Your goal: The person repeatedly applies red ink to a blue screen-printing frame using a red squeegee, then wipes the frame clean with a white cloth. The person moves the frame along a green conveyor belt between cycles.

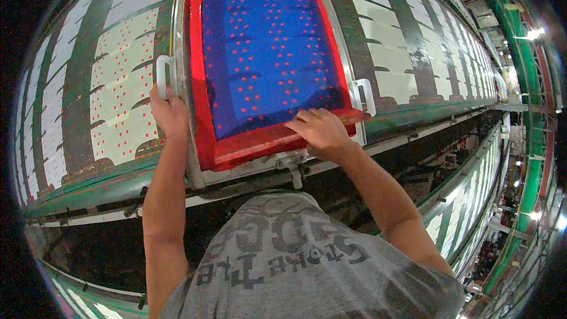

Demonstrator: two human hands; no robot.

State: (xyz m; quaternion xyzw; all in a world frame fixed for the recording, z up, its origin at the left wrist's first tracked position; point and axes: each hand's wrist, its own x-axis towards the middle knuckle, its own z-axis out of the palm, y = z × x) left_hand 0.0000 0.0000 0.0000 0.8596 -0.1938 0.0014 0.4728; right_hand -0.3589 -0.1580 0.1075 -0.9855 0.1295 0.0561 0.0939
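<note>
A metal-framed printing screen [266, 47] shows blue mesh with red dots, bordered in red ink. My left hand [169, 115] is closed at the lower end of the white handle [163, 71] on the screen's left side. My right hand [319, 130] grips a red ink-coated squeegee bar [242, 146] lying along the screen's near edge, with fingers curled over it. A second white handle [367, 97] is on the right side. A metal fitting [293, 171] sits below the screen's near edge, beside my right hand.
The long green table [82, 53] holds rows of pale cut pieces on both sides of the screen, some with red dots. A rail [88, 217] runs along its near edge above a dark gap. Another table [458, 195] with pale pieces and a green beam [531, 142] lie to the right.
</note>
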